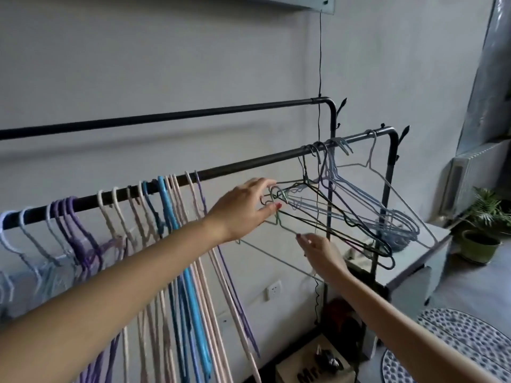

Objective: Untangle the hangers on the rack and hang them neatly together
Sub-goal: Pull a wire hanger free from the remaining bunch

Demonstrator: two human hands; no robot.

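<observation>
I read this as roughly two-thirds done. Running from the lower left toward the right of the frame, the front rail (243,164) carries most of the load already in order: the sorted row of hangers (154,217) hangs hook beside hook at the left and centre, white and purple at the left edge, then pale pink, then blue, then pink and purple again, their lower bars dropping toward the bottom of the frame. The back rail (166,117), higher in the frame, has nothing on it that I can see.

What is left sits right of centre: the tangled cluster (345,214) of thin wire hangers, pale blue, grey, green and black, hooked near the rail's right end and knotted through one another, slanting down to the right. A single pale hanger (372,161) hangs at the far right, apparently caught in the same knot.

My left hand (243,211) reaches into the cluster's left end, fingers curled around loose hooks there, thumb closing on them. My right hand (320,250) is lower, fingertips pinching at a lower wire; whether it grips the wire or only touches it I cannot tell.

Freeing these and sliding them left to join the row remains.
</observation>
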